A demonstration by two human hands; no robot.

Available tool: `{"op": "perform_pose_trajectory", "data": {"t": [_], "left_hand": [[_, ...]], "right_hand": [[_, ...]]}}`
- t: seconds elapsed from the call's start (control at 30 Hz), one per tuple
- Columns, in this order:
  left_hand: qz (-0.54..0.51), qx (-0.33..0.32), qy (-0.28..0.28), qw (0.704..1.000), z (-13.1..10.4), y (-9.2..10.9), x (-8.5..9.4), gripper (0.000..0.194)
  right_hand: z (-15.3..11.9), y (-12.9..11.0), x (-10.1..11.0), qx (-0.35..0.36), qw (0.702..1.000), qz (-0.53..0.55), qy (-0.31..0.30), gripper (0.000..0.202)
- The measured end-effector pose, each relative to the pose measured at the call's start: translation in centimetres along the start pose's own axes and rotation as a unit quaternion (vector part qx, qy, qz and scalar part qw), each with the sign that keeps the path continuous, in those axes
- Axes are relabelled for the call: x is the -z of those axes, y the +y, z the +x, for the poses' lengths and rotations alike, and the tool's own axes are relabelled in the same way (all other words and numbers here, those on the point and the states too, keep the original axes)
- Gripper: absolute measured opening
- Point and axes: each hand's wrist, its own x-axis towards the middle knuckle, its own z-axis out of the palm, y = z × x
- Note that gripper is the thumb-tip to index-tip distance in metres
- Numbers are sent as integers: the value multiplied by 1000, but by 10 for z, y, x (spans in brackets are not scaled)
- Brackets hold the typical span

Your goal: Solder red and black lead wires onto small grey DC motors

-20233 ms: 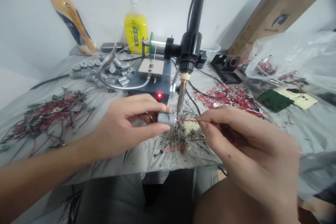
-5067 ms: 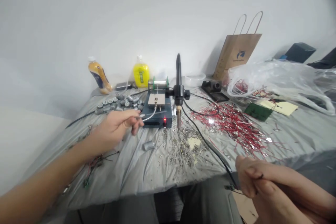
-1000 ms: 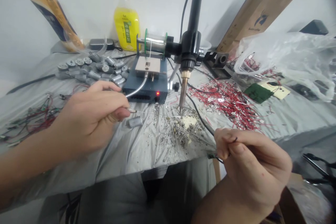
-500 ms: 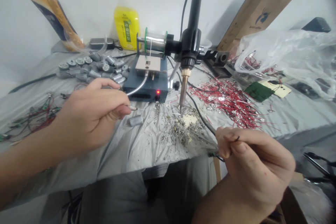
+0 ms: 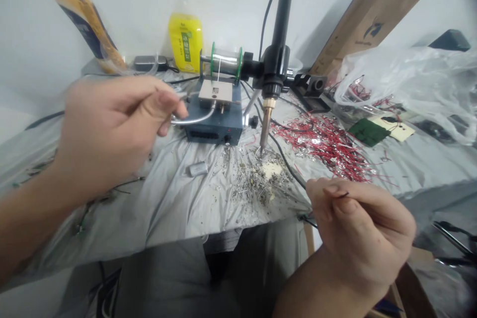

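Note:
My left hand (image 5: 112,124) is closed in a pinch on the solder feed tube (image 5: 197,118), whose thin tip pokes out past the thumb. The tube curves from the solder feeder (image 5: 231,104), which carries a spool of solder (image 5: 226,62) on top. My right hand (image 5: 367,233), low at the right, pinches a thin dark wire (image 5: 342,195); the rest of it is hidden in the fingers. Between the hands, a soldering iron (image 5: 266,121) hangs tip down in a stand, above scattered solder bits (image 5: 253,184). One small grey motor (image 5: 197,169) lies on the cloth.
Red wires with metal tabs (image 5: 324,146) are heaped right of the iron. Behind them are a clear plastic bag (image 5: 406,74) and a paper bag (image 5: 372,20). Yellow (image 5: 185,39) and orange (image 5: 80,15) bottles stand at the wall. The iron's black cable (image 5: 285,159) crosses toward my right hand.
My left hand has moved up and left with the feed tube, away from the iron's tip, and now covers the pile of motors. The feeder's red light has dimmed. My right hand has barely moved.

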Motion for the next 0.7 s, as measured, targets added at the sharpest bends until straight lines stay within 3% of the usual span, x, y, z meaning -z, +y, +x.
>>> {"op": "perform_pose_trajectory", "data": {"t": [0.13,0.23,0.33,0.4,0.47,0.57,0.7], "left_hand": [[36,-34,30,998,6,11,7,16],[152,-77,42,984,-15,27,21,21],[183,-86,-55,978,-48,34,25,24],[211,-137,-159,955,-64,30,18,23],[255,-112,-251,927,-70,25,7,25],[279,-51,-308,908,-62,24,-7,21],[259,-33,-330,907,-50,30,-14,19]], "right_hand": [[-1,-6,-1,-11,999,-27,40,19],[-2,-13,1,-43,997,-41,57,25],[0,-24,1,-79,993,-43,81,26],[6,-34,-1,-82,989,-62,105,16],[15,-45,-5,-76,981,-117,138,13],[34,-60,-12,-69,957,-223,169,14],[54,-70,-14,9,951,-296,89,9]]}}
